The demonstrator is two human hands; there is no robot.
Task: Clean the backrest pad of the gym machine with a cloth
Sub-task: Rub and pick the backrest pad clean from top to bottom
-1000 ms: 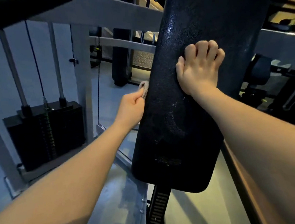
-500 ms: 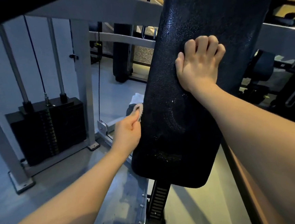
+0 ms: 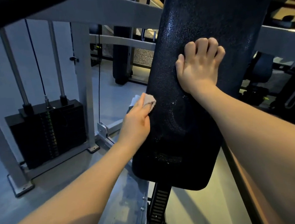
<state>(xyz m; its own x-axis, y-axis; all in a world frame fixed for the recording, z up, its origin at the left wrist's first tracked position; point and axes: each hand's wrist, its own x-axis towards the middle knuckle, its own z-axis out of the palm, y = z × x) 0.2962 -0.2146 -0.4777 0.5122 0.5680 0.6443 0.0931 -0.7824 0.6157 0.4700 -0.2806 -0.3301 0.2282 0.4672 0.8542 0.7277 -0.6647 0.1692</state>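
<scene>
The left hand (image 3: 136, 120) held a small pinkish cloth (image 3: 149, 102) bunched at its fingertips, the fabric poking out past the fingers and pressed against the left edge of the black backrest pad (image 3: 184, 119), roughly at mid-height. The pad stood upright, tilted a little, its textured surface marked with a few pale specks just right of the cloth. The right hand (image 3: 199, 66) rested higher up on the face of the pad, fingers curled into a loose fist with the heel of the palm against the vinyl, gripping nothing. Below the pad a ribbed black adjustment post (image 3: 158, 207) ran down. To the left, well apart, stood the weight stack (image 3: 47, 133) within its grey frame (image 3: 86, 92).
</scene>
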